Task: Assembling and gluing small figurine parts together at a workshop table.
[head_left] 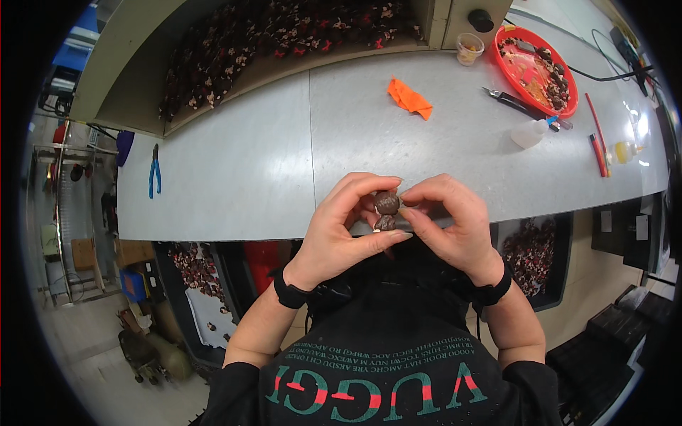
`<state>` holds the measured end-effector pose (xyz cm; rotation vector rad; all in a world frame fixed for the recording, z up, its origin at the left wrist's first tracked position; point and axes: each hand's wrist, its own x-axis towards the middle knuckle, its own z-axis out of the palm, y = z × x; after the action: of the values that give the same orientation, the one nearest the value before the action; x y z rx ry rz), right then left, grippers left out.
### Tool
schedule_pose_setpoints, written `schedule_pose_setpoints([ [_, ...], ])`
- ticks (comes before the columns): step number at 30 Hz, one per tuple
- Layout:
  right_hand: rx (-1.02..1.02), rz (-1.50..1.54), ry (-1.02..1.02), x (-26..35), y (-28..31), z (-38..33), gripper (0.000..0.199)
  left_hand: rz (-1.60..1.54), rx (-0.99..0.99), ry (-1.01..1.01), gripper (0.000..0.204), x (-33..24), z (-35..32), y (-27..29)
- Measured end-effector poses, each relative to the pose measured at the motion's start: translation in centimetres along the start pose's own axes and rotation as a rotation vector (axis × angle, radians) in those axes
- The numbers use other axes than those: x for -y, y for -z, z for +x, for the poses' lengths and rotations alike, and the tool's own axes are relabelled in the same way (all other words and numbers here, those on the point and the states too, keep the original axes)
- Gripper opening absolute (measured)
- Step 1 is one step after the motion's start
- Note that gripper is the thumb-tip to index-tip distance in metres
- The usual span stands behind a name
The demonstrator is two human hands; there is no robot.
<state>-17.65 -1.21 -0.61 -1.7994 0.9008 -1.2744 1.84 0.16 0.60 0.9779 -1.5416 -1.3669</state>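
Figurine [386, 211], small and dark brown with a round head, was held at the near edge of the grey table [284, 163], pinched between both hands. From the left, the left hand [341, 231] was closed around its lower body; the right hand [447, 220] was pinched on the head with its fingertips. Hand assembly or inspection was judged to be the step; a careful press or twist would be called for next.

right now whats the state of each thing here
left hand: shut on small brown figurine
right hand: shut on small brown figurine
small brown figurine: upright, pinched between both hands
blue pliers: lying flat, untouched
orange cloth: crumpled
red tray: holding small parts
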Motion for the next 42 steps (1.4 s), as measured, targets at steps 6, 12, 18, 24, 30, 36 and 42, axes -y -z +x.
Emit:
schedule_pose_setpoints([
  [6,0.017,-0.047,0.009,0.1,0.0,0.0,0.019,0.091,-0.018,-0.059,0.047,0.3,0.1,0.0],
  [12,0.036,-0.058,0.033,0.0,0.0,0.0,0.018,0.114,-0.058,-0.050,0.044,0.4,0.1,-0.4],
  [18,0.125,-0.035,-0.006,0.5,0.2,0.1,0.034,0.137,-0.092,0.110,0.043,-0.4,0.2,-0.7],
  [24,0.097,-0.077,0.130,-0.3,-0.1,0.2,0.038,0.265,-0.140,0.100,0.042,-1.1,0.9,-1.5],
  [30,0.087,-0.092,0.156,-0.5,-0.2,0.3,0.037,0.227,-0.133,0.073,0.046,-0.9,0.9,-1.6],
  [36,0.029,-0.048,0.072,-0.2,-0.3,-0.1,0.038,0.052,-0.009,0.030,0.044,-0.5,0.0,-0.6],
  [42,0.053,-0.047,0.065,-0.4,0.0,-0.2,0.037,-0.043,0.015,0.076,0.042,-0.5,-0.2,-0.3],
])
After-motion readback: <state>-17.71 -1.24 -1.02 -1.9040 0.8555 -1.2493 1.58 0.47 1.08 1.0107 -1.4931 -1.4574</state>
